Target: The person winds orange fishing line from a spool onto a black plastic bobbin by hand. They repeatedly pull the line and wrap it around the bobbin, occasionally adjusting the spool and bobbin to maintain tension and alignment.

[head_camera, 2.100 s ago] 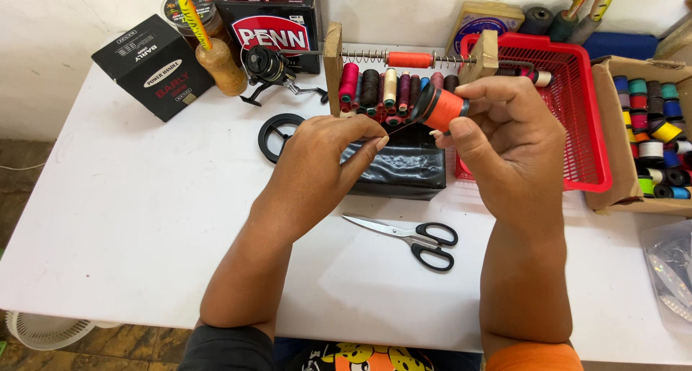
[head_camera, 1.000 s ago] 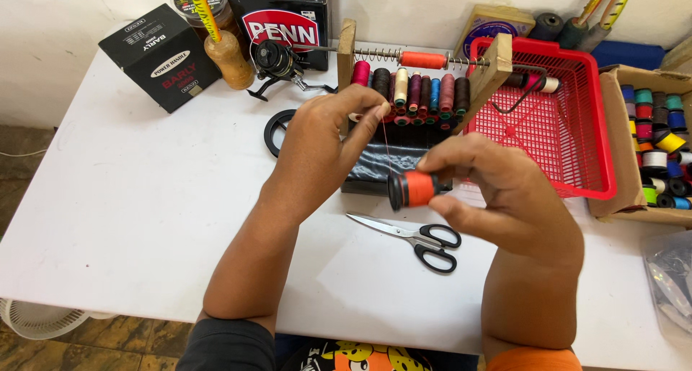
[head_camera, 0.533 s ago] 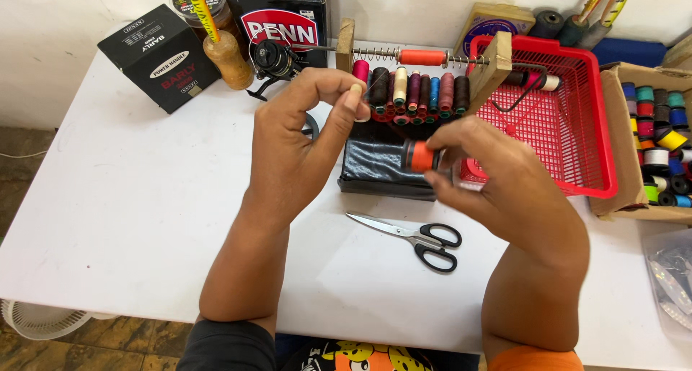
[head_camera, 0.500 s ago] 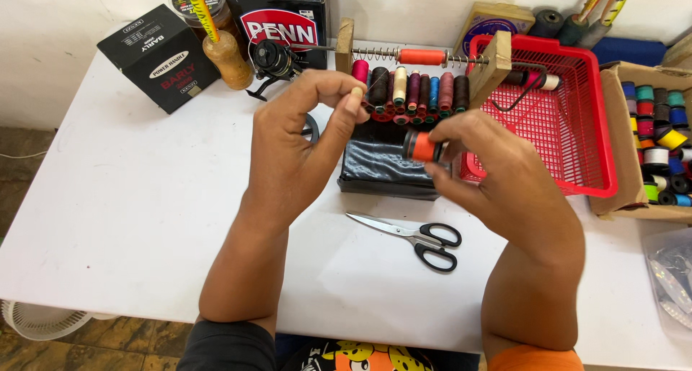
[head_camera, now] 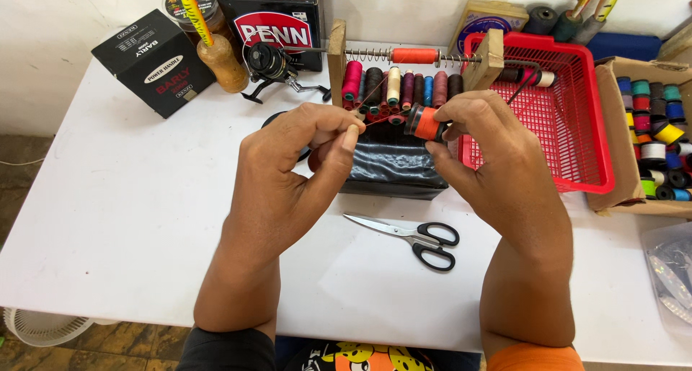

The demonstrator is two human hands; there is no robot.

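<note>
Across the white tabletop (head_camera: 108, 219), left to right:

Far-left package: a black cardboard cube box (head_camera: 153, 62) with white oval labels sits near the back edge, turned at an angle.

Back-left items: a brown wooden-handled tool (head_camera: 222, 61) stands in front of a round jar; a dark fishing reel (head_camera: 270, 62) lies just beside it, before a black box with a red label panel (head_camera: 272, 21).

Left hand (head_camera: 288, 176): thumb and forefinger are pinched closed on the free end of a thin orange-red thread (head_camera: 382, 118); the other fingers are curled loosely.

Thread: it runs taut from that pinch to the spool on the right.

Thread rack: a wooden frame with a spring rod (head_camera: 411, 57) holds 1 orange spool on top and a row of coloured spools below, behind a black block (head_camera: 393, 170).

Scissors: black-handled steel scissors (head_camera: 414, 234) lie nearly closed, near both wrists.

Right hand (head_camera: 497, 162): fingertips wrap tightly around a small orange spool with black ends (head_camera: 425, 122), held above the black block.

Right side: a red plastic mesh basket (head_camera: 577, 126), then an open brown carton of coloured spools (head_camera: 656, 140).

Risk: the thread could slip from the pinch if the pull sharpens, or snag on the rack spools just behind it.
</note>
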